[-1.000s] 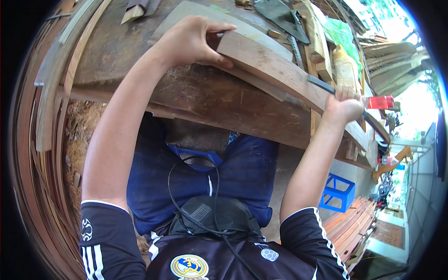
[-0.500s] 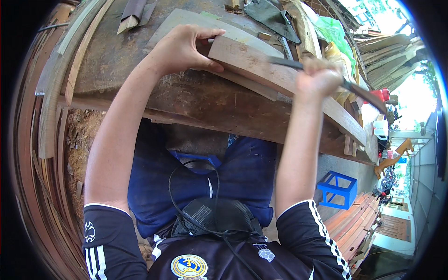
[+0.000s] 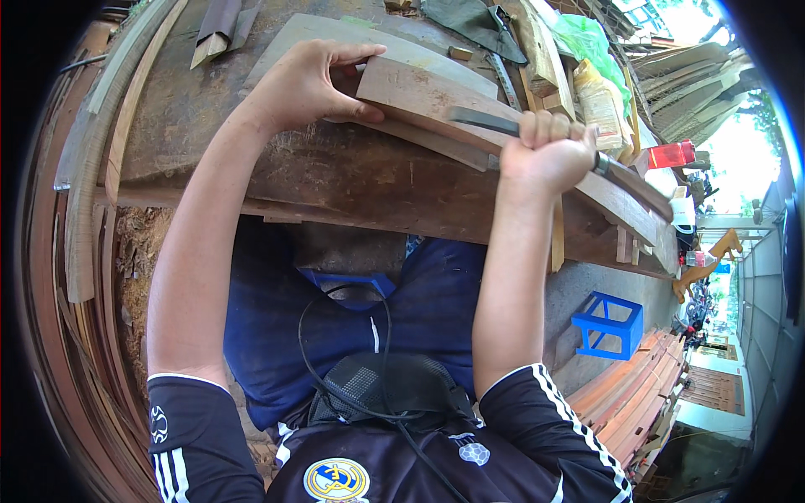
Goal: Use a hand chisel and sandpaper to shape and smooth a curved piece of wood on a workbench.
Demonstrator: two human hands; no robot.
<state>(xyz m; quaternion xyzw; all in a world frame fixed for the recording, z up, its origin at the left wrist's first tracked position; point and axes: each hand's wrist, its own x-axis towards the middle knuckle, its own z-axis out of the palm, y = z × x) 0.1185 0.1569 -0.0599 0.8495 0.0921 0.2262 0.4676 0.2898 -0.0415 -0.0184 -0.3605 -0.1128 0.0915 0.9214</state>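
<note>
Pinning the near end of a reddish wooden board (image 3: 436,96), the left hand (image 3: 306,84) has fingers curled over the top edge and thumb underneath, clamped so the piece cannot slide on the workbench (image 3: 335,180). Board lies at an angle across the bench, running off toward the right past the bench edge. Right hand (image 3: 545,151) is a closed fist on the handle of a long flat file or rasp (image 3: 486,121), its dark blade laid flat on the board's upper face, likely so the stroke follows the board's length. Person sits close, knees under the bench. Wood strips (image 3: 92,168) lean at left; a blue plastic stool (image 3: 608,323) stands on the floor at right, well apart.
</note>
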